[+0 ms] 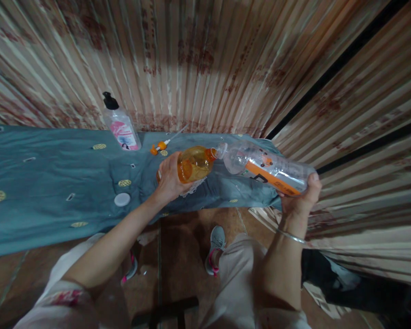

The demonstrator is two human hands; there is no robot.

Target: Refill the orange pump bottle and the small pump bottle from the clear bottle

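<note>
My left hand [171, 180] is wrapped round an amber see-through bottle [196, 163], tilted with its orange neck towards the right. In my right hand [303, 196] is a large clear plastic bottle [272, 169] with an orange label band, gripped near its base and tipped so its mouth points left. The two bottle mouths meet or nearly meet; whether they touch I cannot tell. Behind my left hand an orange pump top [160, 146] with a thin tube lies on the cloth. A round white cap [122, 199] lies to the left of my left forearm.
A clear pump bottle [123, 130] with a black top and pink label stands at the back left. Blue-green patterned cloth [55, 178] covers the long surface. Pleated curtains [192, 59] hang behind and to the right, with a dark pole [329, 77] across them.
</note>
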